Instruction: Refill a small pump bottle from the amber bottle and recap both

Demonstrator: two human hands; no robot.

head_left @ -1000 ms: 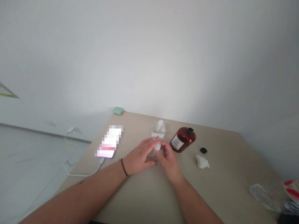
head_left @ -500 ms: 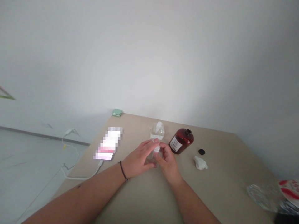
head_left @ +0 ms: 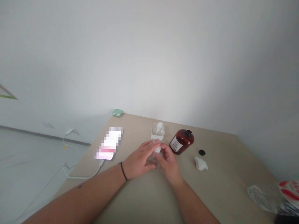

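Note:
A small clear container (head_left: 151,160) with a white cap (head_left: 158,149) stands between my two hands, mostly covered by them. My left hand (head_left: 139,159) curls round its left side, fingers reaching over the far side. From the right, my right hand (head_left: 168,159) closes on the cap area with thumb and fingers. Just beyond them sits another clear container (head_left: 158,136) with a white top (head_left: 159,126). A dark red-brown bottle (head_left: 182,140) with a white label and uncapped neck stands to the right of my right hand.
On the table (head_left: 144,199), a black cap (head_left: 202,152) and a crumpled white tissue (head_left: 201,163) lie right of the bottle. A lit phone (head_left: 109,143) with a white cable (head_left: 81,178) is at left. A green case (head_left: 117,113) sits at the back corner, clear plastic packaging (head_left: 263,196) at right.
The view has shifted very slightly. Both hands stay round the clear container, with hardly any movement of the fingers.

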